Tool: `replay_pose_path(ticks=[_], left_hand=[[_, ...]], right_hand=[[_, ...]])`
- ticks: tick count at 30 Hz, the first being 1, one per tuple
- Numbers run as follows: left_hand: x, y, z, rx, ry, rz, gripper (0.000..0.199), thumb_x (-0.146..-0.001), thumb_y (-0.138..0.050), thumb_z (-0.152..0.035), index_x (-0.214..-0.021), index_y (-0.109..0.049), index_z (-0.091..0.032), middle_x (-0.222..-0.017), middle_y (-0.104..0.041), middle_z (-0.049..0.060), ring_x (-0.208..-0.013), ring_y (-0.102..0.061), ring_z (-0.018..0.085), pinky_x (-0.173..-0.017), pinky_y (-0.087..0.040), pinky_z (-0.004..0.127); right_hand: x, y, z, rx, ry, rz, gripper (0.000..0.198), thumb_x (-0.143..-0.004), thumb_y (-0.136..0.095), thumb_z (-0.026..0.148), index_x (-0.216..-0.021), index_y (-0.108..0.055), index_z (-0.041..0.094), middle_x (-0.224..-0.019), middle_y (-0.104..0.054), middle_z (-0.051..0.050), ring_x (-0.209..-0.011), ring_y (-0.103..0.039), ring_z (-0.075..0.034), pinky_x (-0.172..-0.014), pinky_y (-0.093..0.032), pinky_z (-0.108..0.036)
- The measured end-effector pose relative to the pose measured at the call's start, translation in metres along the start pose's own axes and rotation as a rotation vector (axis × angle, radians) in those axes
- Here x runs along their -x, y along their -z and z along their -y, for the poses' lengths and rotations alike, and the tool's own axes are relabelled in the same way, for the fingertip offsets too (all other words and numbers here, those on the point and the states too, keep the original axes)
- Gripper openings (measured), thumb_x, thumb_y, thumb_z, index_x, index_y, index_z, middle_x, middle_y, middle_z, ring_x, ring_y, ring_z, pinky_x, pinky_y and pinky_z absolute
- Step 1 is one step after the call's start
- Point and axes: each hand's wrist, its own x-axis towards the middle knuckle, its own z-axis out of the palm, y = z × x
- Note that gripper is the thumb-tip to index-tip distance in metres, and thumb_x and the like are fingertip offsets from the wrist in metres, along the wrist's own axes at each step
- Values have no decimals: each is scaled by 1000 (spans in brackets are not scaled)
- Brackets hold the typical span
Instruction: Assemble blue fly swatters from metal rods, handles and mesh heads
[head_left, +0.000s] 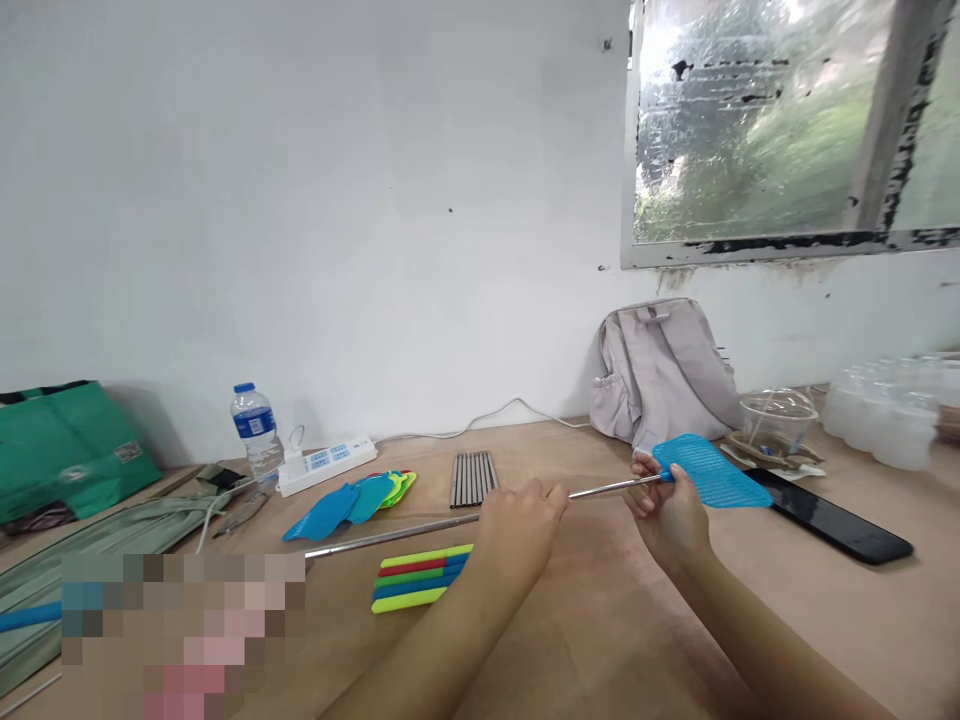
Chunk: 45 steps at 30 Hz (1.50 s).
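Note:
A fly swatter with a blue mesh head and a long thin metal rod stretches across the table in both hands. My left hand is closed around the middle of the rod. Fingers of my right hand pinch the neck, where the rod meets the blue head. Leftward the rod runs into a pixelated patch that hides its end. Below the rod lie several coloured plastic handles, partly covered by my left forearm. Short metal rods lie in a row behind my left hand.
Blue and yellow swatter heads lie in a pile near a white power strip. A water bottle and a green bag are at left. At right are a backpack, a black phone, a plastic cup and clear bottles.

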Motion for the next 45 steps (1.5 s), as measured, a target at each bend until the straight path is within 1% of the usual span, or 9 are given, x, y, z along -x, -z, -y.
replay_pose_path(ticks=[9, 18, 24, 27, 29, 32, 36, 42, 45], left_hand=[[-2, 3, 2, -22, -43, -158, 15, -82, -39, -18, -84, -54, -20, -70, -57, 5, -61, -57, 19, -56, -36, 31], [0, 15, -3, 34, -84, -131, 17, -74, -43, -8, -83, -54, -18, -73, -57, 6, -68, -57, 20, -60, -37, 32], [-9, -7, -22, 171, -16, 19, 15, -84, -40, -18, -88, -55, -18, -81, -60, 7, -75, -59, 20, -57, -40, 30], [-12, -24, -29, 248, 36, 10, 22, -87, -37, -28, -95, -55, -18, -86, -61, 8, -79, -59, 20, -61, -42, 30], [-11, -32, -27, 229, 37, -21, 22, -87, -37, -29, -96, -55, -19, -88, -60, 8, -80, -58, 21, -65, -42, 33], [-5, -39, -9, 98, 36, -67, 20, -82, -43, -17, -99, -53, -19, -89, -58, 7, -81, -57, 22, -71, -42, 37], [16, -39, 36, -71, 154, -132, 37, -78, -40, -5, -111, -48, -20, -94, -57, 9, -80, -56, 21, -72, -41, 37], [69, -41, 110, -178, 273, -283, 22, -85, -38, -21, -95, -58, -20, -96, -61, 8, -99, -50, 26, -90, -30, 44], [93, -46, 139, -136, 252, -203, 26, -85, -39, -36, -89, -60, -21, -94, -63, 7, -93, -53, 24, -88, -32, 41]], right_hand=[[8, -2, -7, 6, -10, 23, 24, -76, -41, 34, -72, -57, 17, -58, -52, 3, -28, -31, -3, -31, -24, -19], [13, -5, -5, -17, -46, 7, 28, -78, -37, 35, -67, -54, 17, -55, -52, 3, -26, -30, -3, -31, -24, -19], [31, -13, -18, 36, -185, 133, 24, -76, -49, 42, -67, -52, 20, -55, -52, 5, -30, -33, -4, -32, -25, -18], [38, -12, -33, 89, -298, 135, 28, -73, -54, 45, -64, -52, 19, -48, -48, 5, -37, -41, -7, -38, -34, -20], [35, -7, -39, 105, -275, 91, 26, -71, -56, 43, -63, -52, 19, -48, -47, 5, -42, -44, -9, -42, -38, -21], [19, 6, -37, 73, -144, -19, 22, -75, -52, 35, -60, -50, 18, -51, -48, 4, -43, -45, -8, -42, -38, -21], [-15, 30, -17, 61, -46, -140, 24, -79, -43, 24, -56, -42, 17, -51, -45, 5, -37, -39, -5, -38, -34, -19], [-47, 59, 1, 121, -35, -234, 26, -78, -43, 19, -53, -38, 18, -44, -40, 6, -32, -34, -4, -33, -29, -19], [-53, 69, 3, 111, -67, -184, 25, -77, -44, 18, -53, -38, 18, -44, -38, 6, -32, -34, -4, -32, -28, -20]])
